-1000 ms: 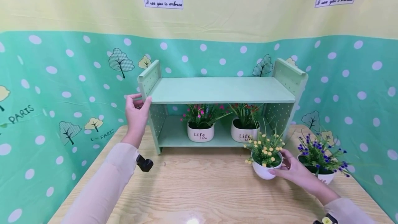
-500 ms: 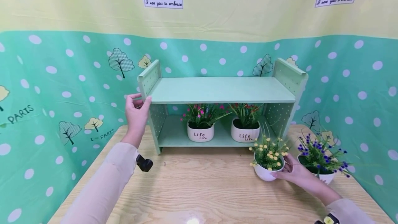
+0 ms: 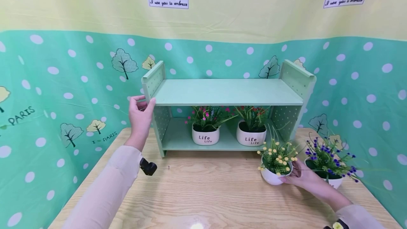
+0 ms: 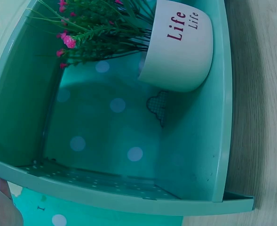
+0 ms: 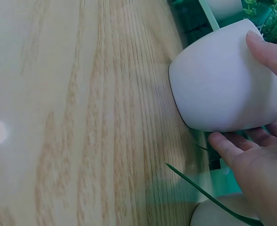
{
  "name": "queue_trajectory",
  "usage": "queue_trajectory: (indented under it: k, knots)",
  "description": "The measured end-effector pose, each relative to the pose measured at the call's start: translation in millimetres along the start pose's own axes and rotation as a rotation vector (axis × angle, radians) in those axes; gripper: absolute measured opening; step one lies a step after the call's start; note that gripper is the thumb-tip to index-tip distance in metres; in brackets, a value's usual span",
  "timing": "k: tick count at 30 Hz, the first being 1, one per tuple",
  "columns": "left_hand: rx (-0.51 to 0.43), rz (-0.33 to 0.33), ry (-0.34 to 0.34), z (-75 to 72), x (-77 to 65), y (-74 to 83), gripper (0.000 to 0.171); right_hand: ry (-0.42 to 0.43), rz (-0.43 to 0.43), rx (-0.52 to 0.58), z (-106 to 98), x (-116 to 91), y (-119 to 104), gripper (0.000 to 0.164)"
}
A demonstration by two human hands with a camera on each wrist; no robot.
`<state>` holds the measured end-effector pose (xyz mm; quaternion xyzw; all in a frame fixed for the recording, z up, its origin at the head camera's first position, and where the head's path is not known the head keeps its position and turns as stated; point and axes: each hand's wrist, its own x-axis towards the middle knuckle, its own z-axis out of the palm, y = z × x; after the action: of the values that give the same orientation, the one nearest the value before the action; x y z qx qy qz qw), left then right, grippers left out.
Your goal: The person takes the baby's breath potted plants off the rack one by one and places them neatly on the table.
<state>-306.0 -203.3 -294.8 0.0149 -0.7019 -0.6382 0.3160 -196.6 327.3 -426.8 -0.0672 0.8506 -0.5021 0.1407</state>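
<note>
My right hand (image 3: 306, 177) grips a white flowerpot (image 3: 276, 176) of yellow artificial flowers by its right side. Seen from the right wrist, the thumb lies on one face of the pot (image 5: 223, 80) and the fingers on another. My left hand (image 3: 140, 116) holds the left side panel (image 3: 154, 80) of a pale green two-tier shelf (image 3: 229, 91), thumb at its front edge. On the lower tier stand a pot with pink flowers (image 3: 206, 135) and a pot with red flowers (image 3: 251, 135), both marked "Life". In the left wrist view, only part of the left hand (image 4: 2, 205) shows.
A white pot with blue-purple flowers (image 3: 332, 177) stands on the wooden table (image 3: 203, 190), just right of my right hand. Behind and at both sides hangs a green and yellow patterned curtain (image 3: 203, 52). Long thin leaves stick out from the plants.
My right hand and the pot of yellow flowers have shifted a little to the right, away from the pot of red flowers. The left hand stays on the shelf panel.
</note>
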Motion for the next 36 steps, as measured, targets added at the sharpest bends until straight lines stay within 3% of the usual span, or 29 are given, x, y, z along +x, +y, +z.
queue_trajectory:
  k: [5, 10, 20, 23, 30, 36]
  knots:
    - [-0.003, 0.003, -0.001, 0.2, 0.5, 0.0, 0.042, 0.005, 0.001, -0.003, -1, -1, -2, 0.111]
    - [-0.006, 0.007, -0.003, 0.9, 0.9, 0.0, 0.042, 0.059, -0.067, -0.077, -2, -3, -4, 0.104]
    - [-0.003, 0.003, -0.005, 0.4, 0.0, 0.6, 0.043, 0.047, -0.069, -0.015, -11, -9, -22, 0.11]
    - [0.0, 0.005, -0.005, -0.2, -0.2, 0.9, 0.044, 0.077, -0.108, -0.047, -13, -9, -27, 0.109]
    - [-0.003, 0.005, -0.005, -0.4, 0.4, 0.2, 0.043, 0.094, -0.304, -0.023, -21, -13, -38, 0.089]
    - [-0.011, 0.012, 0.001, -0.9, 1.0, -0.3, 0.042, 0.122, -0.325, -0.096, -33, -18, -55, 0.076]
